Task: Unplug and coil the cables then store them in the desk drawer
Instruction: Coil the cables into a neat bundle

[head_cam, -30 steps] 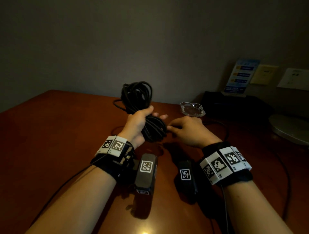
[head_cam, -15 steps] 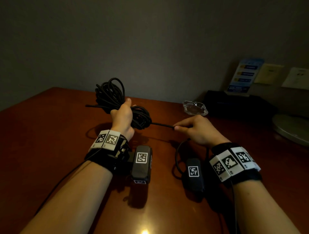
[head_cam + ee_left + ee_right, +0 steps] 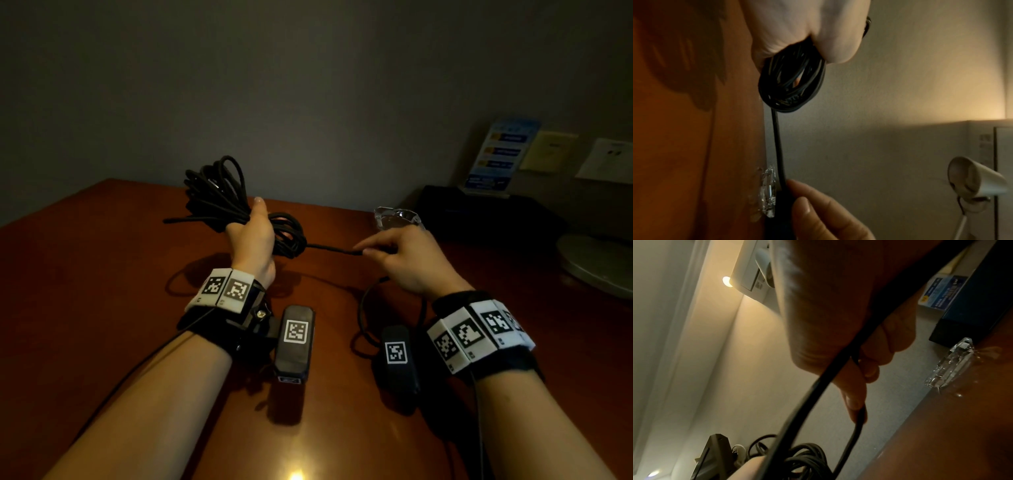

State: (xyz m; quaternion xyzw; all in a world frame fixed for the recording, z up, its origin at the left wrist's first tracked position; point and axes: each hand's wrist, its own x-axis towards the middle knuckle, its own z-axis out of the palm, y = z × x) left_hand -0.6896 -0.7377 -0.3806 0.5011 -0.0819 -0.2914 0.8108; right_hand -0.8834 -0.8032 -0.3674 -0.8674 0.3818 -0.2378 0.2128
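The black cable (image 3: 219, 198) is sitting bunched in loops above the brown worktop (image 3: 85, 291), held up off the surface, with one loop bundle standing above the left hand (image 3: 253, 236) and another bulging out to its right. The left hand is gripping the bundle around its middle, fingers curled round the strands and the thumb pointing up; in the left wrist view the loops (image 3: 791, 84) are hanging out of the closed fist (image 3: 803, 29). From the bundle a single strand is running straight across to the right hand (image 3: 407, 257), which is pinching it between thumb and forefinger with the other fingers loosely curled. In the right wrist view the strand (image 3: 818, 386) is passing under the palm and looping back to the fingertips (image 3: 854, 400), which are clamped on it. Behind the right hand the cable is dropping in a loose curve onto the worktop beside the wrist. Both forearms are wearing black wrist straps with white coded tags and small black camera units.

Just beyond the right hand a clear glass ashtray (image 3: 397, 217) is resting on the worktop near the grey wall (image 3: 308, 85). Further right a dark flat box (image 3: 479, 212) is lying against the wall with a blue printed card (image 3: 500, 154) standing on it, and a pale round lamp base (image 3: 599, 263) is sitting at the far right edge. A white wall socket plate (image 3: 609, 164) is showing above it
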